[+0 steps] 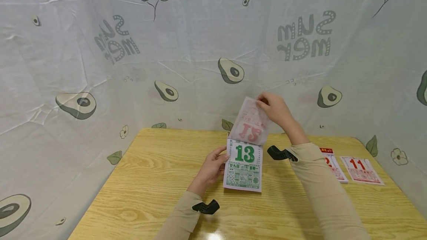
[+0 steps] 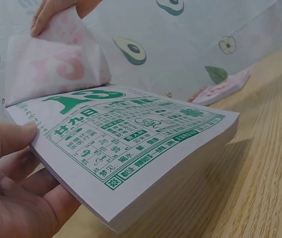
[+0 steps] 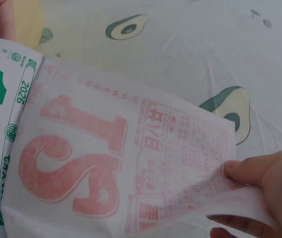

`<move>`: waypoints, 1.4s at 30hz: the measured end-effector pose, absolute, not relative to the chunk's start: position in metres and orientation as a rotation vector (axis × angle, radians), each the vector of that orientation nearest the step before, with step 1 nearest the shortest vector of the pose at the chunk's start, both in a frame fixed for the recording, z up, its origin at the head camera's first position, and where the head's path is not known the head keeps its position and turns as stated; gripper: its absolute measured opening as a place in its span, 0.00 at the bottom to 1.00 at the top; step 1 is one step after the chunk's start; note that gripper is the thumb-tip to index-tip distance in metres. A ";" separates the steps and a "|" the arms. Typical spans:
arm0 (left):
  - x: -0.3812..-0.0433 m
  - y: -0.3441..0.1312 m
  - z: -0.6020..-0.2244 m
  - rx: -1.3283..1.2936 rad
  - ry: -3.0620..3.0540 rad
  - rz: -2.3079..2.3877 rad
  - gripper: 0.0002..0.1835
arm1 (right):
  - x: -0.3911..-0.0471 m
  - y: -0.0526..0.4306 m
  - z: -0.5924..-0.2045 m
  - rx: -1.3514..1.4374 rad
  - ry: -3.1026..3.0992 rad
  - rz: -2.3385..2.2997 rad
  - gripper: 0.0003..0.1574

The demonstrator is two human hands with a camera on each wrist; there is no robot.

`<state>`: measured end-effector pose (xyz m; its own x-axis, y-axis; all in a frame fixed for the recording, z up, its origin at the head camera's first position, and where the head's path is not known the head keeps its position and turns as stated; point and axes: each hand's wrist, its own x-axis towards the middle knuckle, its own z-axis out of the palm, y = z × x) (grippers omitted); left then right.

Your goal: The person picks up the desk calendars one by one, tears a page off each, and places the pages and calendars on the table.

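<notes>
A thick tear-off calendar pad (image 1: 244, 166) with a green 13 on its face is tilted over the wooden table. My left hand (image 1: 210, 166) grips the pad's left edge, thumb on top and fingers beneath, as the left wrist view shows. A thin calendar sheet (image 3: 126, 148) with a red 12 showing through in reverse is folded up from the pad's top edge. Its lifted lower end is pinched by my right hand (image 1: 274, 109), thumb on one face of the paper. The sheet still meets the pad along the top.
On the right side of the wooden table (image 1: 160, 180) lies another stack of calendar paper (image 1: 337, 167) with a red header, partly hidden by my right sleeve. Beside it is a loose sheet (image 1: 361, 169) with a red 11. A pale avocado-print curtain (image 1: 200, 29) hangs around the table.
</notes>
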<state>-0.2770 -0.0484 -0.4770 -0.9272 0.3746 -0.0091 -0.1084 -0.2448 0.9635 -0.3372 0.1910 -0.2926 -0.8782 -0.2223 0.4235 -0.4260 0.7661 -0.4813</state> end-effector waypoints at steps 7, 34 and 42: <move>-0.278 -0.048 -0.477 0.340 1.693 2.218 0.25 | -0.341 0.201 -0.301 0.435 -2.645 0.890 0.13; -0.277 -0.047 -0.474 0.267 1.688 2.291 0.24 | -0.341 0.200 -0.317 0.287 -2.676 0.916 0.15; -0.278 -0.046 -0.472 0.240 1.656 2.356 0.23 | -0.340 0.195 -0.320 0.230 -2.652 0.952 0.17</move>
